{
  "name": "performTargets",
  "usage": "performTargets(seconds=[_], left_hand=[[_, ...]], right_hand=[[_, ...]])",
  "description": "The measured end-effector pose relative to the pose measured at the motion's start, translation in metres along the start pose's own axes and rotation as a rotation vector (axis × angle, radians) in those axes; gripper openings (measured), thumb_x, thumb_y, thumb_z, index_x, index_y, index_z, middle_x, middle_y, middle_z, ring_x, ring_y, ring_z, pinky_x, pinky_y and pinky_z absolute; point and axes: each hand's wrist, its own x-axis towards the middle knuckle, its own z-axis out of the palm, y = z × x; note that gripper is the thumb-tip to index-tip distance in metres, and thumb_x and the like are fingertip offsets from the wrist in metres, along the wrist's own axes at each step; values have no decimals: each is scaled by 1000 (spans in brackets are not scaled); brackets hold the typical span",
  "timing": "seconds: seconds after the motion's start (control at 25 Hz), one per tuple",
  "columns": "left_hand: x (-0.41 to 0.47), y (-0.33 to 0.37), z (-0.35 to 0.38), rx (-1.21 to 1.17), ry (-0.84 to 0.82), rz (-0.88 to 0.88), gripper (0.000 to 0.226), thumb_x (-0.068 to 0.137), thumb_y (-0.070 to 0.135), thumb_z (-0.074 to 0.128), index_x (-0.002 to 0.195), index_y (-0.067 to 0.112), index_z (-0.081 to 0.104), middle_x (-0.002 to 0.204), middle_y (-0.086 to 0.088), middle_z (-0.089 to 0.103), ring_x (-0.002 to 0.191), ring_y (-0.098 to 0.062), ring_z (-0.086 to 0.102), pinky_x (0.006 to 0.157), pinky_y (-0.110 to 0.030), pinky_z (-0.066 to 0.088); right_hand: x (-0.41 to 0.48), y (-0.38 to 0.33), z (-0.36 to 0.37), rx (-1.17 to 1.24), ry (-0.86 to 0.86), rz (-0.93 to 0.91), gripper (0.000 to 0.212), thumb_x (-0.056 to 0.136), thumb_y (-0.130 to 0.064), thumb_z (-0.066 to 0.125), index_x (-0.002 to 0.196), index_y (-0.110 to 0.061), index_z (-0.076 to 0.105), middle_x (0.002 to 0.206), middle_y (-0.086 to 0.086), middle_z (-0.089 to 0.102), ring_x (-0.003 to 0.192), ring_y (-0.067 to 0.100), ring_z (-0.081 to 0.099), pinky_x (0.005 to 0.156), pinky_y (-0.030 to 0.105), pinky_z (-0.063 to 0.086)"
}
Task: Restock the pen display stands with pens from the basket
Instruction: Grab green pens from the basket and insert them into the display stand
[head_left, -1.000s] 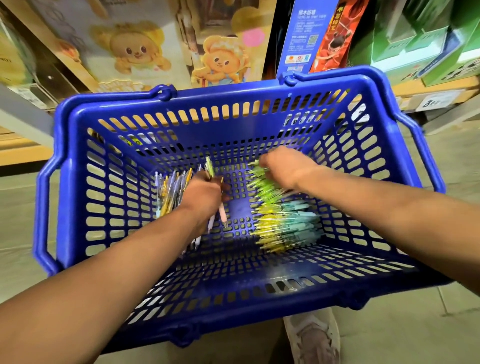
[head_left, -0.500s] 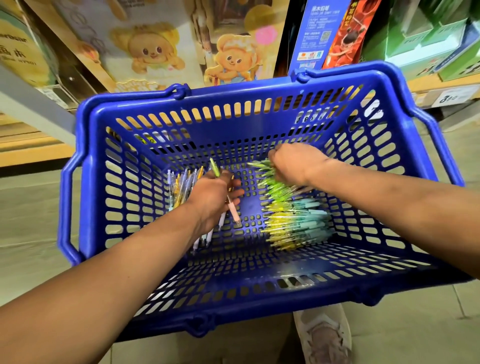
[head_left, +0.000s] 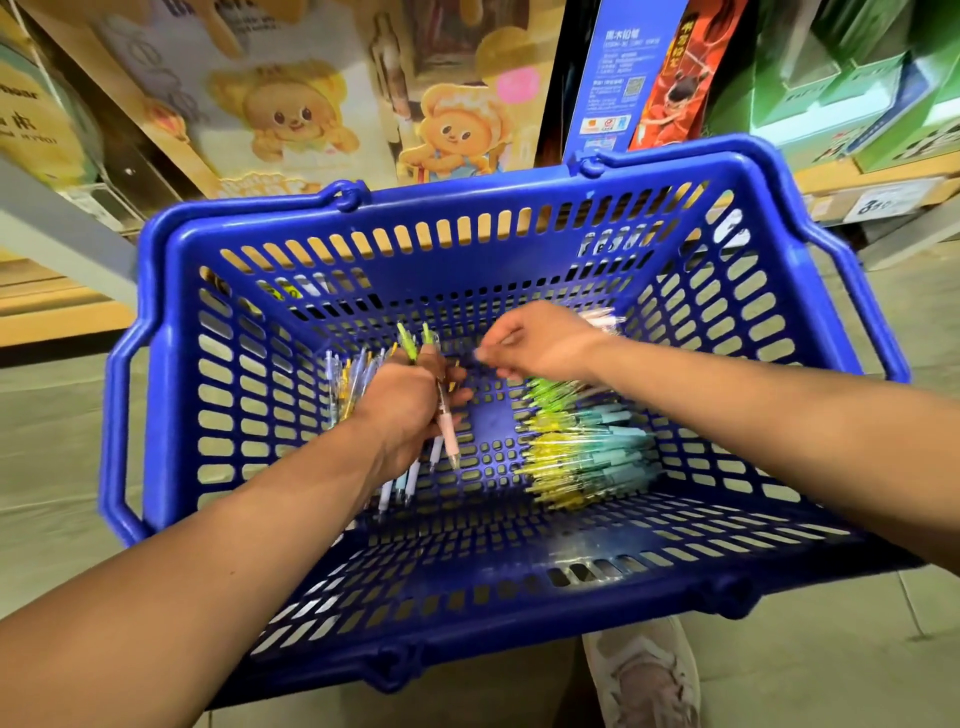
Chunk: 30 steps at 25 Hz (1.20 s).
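Bunch of pens (head_left: 448, 428) sits in the left hand (head_left: 402, 410), fingers wrapped tight round them, tips pointing to the near side, low in the blue basket (head_left: 467, 223). To the right a pile of green, yellow and teal pens (head_left: 582, 447) lies on the basket floor. The right hand (head_left: 540, 345) hangs just over its far end, fingers loosely curled — can't tell if it's pinching anything. Cartoon-bear boxes (head_left: 291, 114) on the far shelf, a shoe (head_left: 644, 675) on the near side.
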Motion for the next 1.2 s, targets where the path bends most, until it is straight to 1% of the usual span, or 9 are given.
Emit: performTargets(seconds=[0.12,0.28,0.48,0.64,0.76,0.88,1.0,1.08,1.2], left_hand=[[4,-2,-5,-36,35,-13,20,111,25,39,117,7,47,81,-7,57,68,-21,58,76,-43,54],[5,1,-13,-93,-8,-87,17,104,24,50,105,7,52,71,-3,50,56,-15,48,57,-34,49],[6,-1,-18,-46,16,-43,18,101,13,57,114,7,46,66,0,45,47,-10,43,49,-27,47],[2,2,-19,-102,4,-70,21,107,21,49,120,5,51,75,-7,63,57,-17,59,61,-33,61],[0,2,-19,-107,8,-76,30,108,26,46,126,3,57,107,-13,74,91,-29,74,83,-45,62],[1,5,-19,-145,19,-59,32,109,28,44,133,9,54,118,-10,69,109,-34,68,97,-54,55],[-1,9,-12,-198,-36,-35,32,108,33,44,129,10,52,110,-9,70,100,-30,70,93,-51,57],[-4,10,-8,-238,-80,-14,27,108,31,44,121,9,51,96,-11,70,81,-23,71,80,-44,59],[-3,8,-12,-230,-32,35,27,109,26,43,124,5,49,104,-16,70,82,-27,71,80,-48,61]], right_hand=[[13,27,-17,-623,197,34,19,98,-12,61,117,-15,66,109,7,71,92,25,69,78,33,57],[15,46,-12,-1084,179,82,46,93,8,51,136,-9,50,118,13,63,92,36,69,59,40,49],[24,59,-12,-1345,239,-47,47,94,1,55,140,-7,44,127,12,61,109,32,63,78,39,55],[25,60,-16,-1437,210,-102,42,95,1,54,137,-5,48,122,11,64,106,30,65,84,38,57],[21,49,-25,-1221,152,-135,30,98,-9,55,127,-10,56,114,9,67,96,27,68,73,35,58],[7,15,-16,-569,8,-136,6,91,-26,66,96,-28,64,94,-7,71,78,6,68,63,16,48],[-9,-20,14,-206,-3,-150,7,84,-33,73,85,-36,67,76,-18,71,66,-10,63,59,12,44],[-14,-33,31,-98,29,-148,5,82,-33,75,87,-31,73,74,-14,72,65,-4,65,58,20,48],[-14,-35,34,72,-49,-164,6,87,-31,76,92,-28,76,79,-15,75,76,7,73,69,25,61]])
